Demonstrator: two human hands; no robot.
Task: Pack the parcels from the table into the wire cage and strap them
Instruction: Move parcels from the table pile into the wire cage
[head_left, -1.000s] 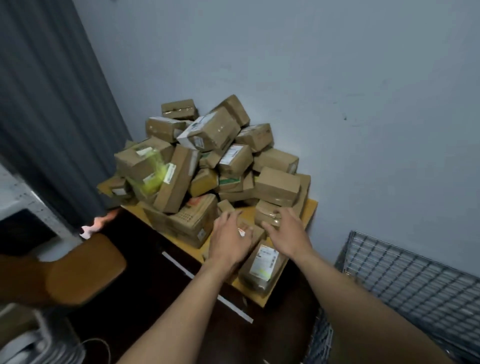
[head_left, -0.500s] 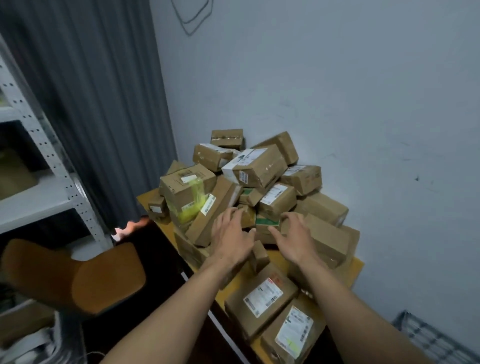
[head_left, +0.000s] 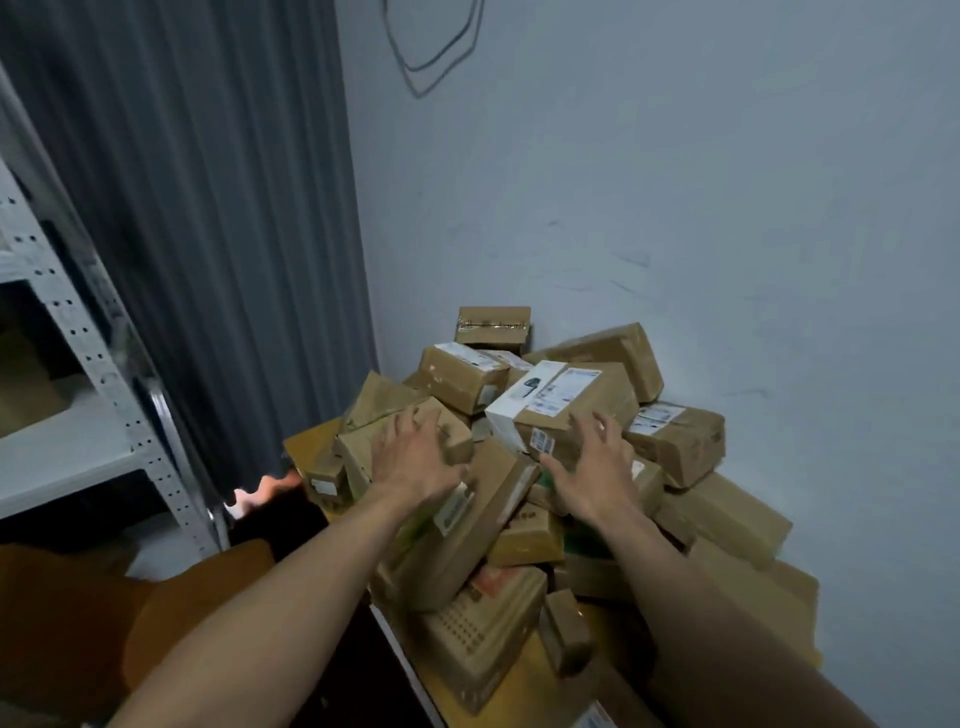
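Head view: left hand (head_left: 415, 460), right hand (head_left: 592, 470) reached higher up the parcels (head_left: 675, 447), fingers (head_left: 582, 428) spread.

This looks like a storeroom or parcel back room. A loose heap of taped cardboard parcels (head_left: 571, 395) with shipping labels covers a yellow table (head_left: 304, 447) in a corner. Perforated metal shelving (head_left: 106, 382) stands left of the heap, with a grey curtain (head_left: 208, 208) and a bare, scuffed wall (head_left: 675, 182) behind it.

Nothing legible here. White shipping labels (head_left: 569, 387) on several parcels (head_left: 675, 441), print too blurred. Barcode sticker (head_left: 542, 442) just beside my right hand (head_left: 597, 473), digits unreadable. White box (head_left: 519, 402) shows a black pictogram, no readable brand. Orange print on the lower carton (head_left: 488, 618) is illegible too.
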